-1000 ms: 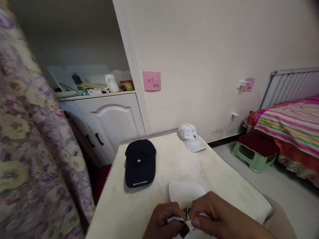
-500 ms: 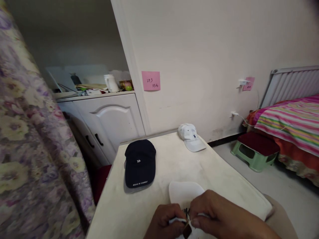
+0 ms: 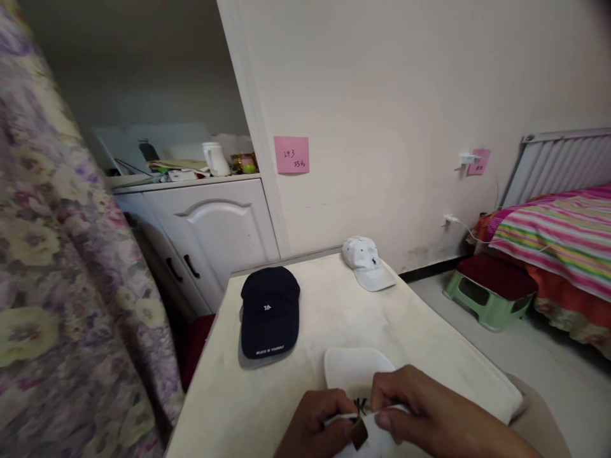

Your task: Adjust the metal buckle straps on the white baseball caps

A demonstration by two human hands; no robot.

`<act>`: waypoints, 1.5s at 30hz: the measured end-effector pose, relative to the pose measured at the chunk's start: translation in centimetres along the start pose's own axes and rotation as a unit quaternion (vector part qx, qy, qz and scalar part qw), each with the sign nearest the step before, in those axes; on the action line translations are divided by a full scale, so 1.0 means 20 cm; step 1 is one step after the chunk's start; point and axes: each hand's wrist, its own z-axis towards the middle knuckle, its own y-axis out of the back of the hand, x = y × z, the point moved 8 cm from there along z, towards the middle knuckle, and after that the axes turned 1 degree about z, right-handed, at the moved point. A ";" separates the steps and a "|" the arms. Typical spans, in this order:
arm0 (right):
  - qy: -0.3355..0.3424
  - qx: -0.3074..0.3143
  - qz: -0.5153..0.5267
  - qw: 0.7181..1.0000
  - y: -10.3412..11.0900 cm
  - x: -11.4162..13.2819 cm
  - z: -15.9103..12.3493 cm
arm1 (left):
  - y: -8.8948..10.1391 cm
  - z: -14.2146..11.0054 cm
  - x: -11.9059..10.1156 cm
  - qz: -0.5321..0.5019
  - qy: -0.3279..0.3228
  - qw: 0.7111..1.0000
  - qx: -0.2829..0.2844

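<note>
At the bottom edge, my left hand (image 3: pixel 317 423) and my right hand (image 3: pixel 424 416) are pinched together on a white cap (image 3: pixel 357 374) lying at the near side of the cream table (image 3: pixel 429 343). Both sets of fingers grip the cap's white band near a small brown tag (image 3: pixel 359 434). The cap's brim points away from me. A dark navy cap (image 3: pixel 269 310) lies further back to the left. Another white cap (image 3: pixel 366 262) sits at the table's far edge.
A flowered curtain (image 3: pixel 57 254) hangs close on the left. White cabinets (image 3: pixel 210 229) with a jug and clutter stand behind. A pink note (image 3: pixel 291 154) is on the wall. A green stool (image 3: pixel 489 289) and a striped bed (image 3: pixel 558 235) are at the right.
My fingers have shifted slightly on the white cap's band, and the brown tag now shows a little lower right. The other caps have not moved.
</note>
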 end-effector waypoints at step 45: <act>0.017 0.053 0.136 0.989 -0.14 -0.14 0.02 | -0.09 0.01 -0.01 -0.078 0.076 0.994 0.017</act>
